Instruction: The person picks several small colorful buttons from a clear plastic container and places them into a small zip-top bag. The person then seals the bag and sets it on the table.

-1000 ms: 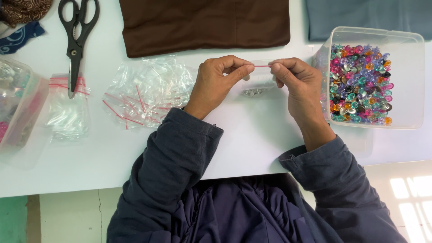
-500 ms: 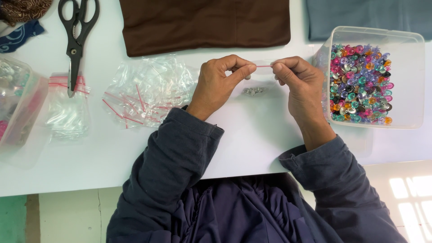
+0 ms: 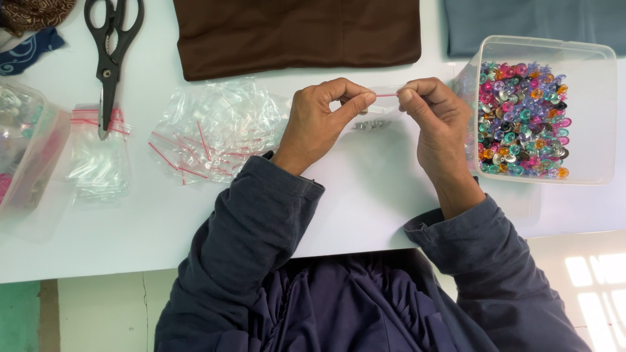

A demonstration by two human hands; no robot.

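Observation:
Both hands pinch the red-striped top edge of a small clear zip bag [image 3: 385,107] just above the white table [image 3: 365,195]. My left hand [image 3: 323,120] grips its left end, my right hand [image 3: 433,120] its right end. A few small dark pieces show inside the bag's lower part, between the hands. To the right, close to my right hand, a clear plastic tub [image 3: 603,111] holds several colourful gem-like beads [image 3: 521,120].
A heap of empty clear zip bags [image 3: 218,130] lies left of my left hand, with one more bag [image 3: 98,160] further left. Black scissors [image 3: 111,52] lie at the top left. Brown cloth [image 3: 293,32] and grey-blue cloth [image 3: 535,19] sit at the back. Another plastic container [image 3: 29,150] stands at the far left.
The hands have barely shifted; the fingers still pinch along the bag's top edge, which now sits slightly higher.

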